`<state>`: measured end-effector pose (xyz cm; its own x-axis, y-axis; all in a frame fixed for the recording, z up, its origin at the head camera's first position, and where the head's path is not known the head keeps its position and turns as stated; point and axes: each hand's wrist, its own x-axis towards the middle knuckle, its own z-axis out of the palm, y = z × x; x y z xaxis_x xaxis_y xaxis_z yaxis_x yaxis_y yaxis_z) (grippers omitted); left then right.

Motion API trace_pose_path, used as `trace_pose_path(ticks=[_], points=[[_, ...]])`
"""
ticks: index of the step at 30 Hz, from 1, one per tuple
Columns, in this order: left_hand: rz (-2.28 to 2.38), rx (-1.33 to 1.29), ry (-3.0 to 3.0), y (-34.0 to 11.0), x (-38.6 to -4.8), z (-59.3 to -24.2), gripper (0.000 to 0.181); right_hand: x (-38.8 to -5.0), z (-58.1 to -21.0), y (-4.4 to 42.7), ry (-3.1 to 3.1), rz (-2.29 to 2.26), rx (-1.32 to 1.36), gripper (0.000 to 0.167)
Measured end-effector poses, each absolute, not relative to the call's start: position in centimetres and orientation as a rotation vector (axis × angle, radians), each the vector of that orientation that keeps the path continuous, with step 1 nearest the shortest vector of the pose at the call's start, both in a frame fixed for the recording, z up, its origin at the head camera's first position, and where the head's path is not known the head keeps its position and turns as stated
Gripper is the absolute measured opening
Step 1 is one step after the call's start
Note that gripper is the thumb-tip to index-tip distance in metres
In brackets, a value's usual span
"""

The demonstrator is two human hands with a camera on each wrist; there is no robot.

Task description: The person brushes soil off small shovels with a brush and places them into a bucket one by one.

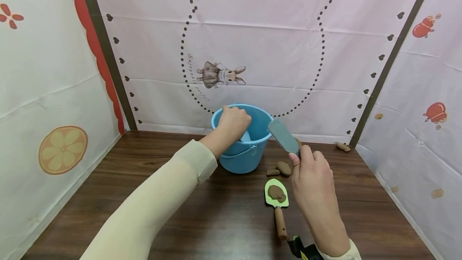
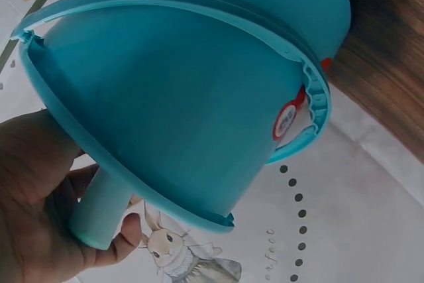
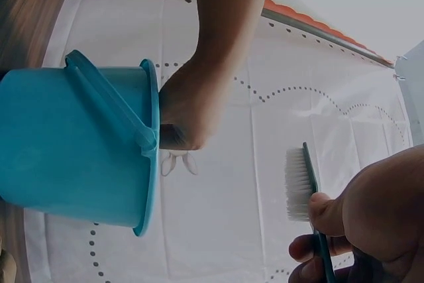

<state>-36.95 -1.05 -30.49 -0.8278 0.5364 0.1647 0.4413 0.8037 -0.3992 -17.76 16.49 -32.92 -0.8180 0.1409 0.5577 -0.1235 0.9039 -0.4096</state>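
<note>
A light blue bucket (image 1: 238,161) stands upright on the wooden table near the back cloth. Over its rim reaches my left hand (image 1: 234,121), which grips a thick light blue handle (image 2: 103,210); the handle's other end goes down inside the bucket, and what it belongs to is mostly hidden. To the right of the bucket, my right hand (image 1: 313,177) holds a brush (image 1: 284,136) with a grey-teal back, raised above the table. Its white bristles (image 3: 297,183) show in the right wrist view, facing the bucket's side.
A small green trowel (image 1: 279,228) with a wooden handle lies in front of the right hand, a brown lump (image 1: 276,193) on its blade. Brown stones (image 1: 283,168) sit beside the bucket. Another stone (image 1: 343,147) lies at the back right corner. Printed cloth (image 1: 252,51) walls surround the table.
</note>
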Motion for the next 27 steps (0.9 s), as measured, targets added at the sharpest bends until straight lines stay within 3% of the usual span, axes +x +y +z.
trace_pose_path(ticks=[13,27], points=[[0.385,-0.795,-2.818,-0.98,-37.17,-30.61,0.034,-17.64,-32.89,16.37,-2.472,0.586,-0.019,0.029],[0.321,-0.782,-2.854,-1.86,-37.25,-30.11,0.035,-17.62,-32.81,16.39,-2.478,0.602,-0.024,0.031]])
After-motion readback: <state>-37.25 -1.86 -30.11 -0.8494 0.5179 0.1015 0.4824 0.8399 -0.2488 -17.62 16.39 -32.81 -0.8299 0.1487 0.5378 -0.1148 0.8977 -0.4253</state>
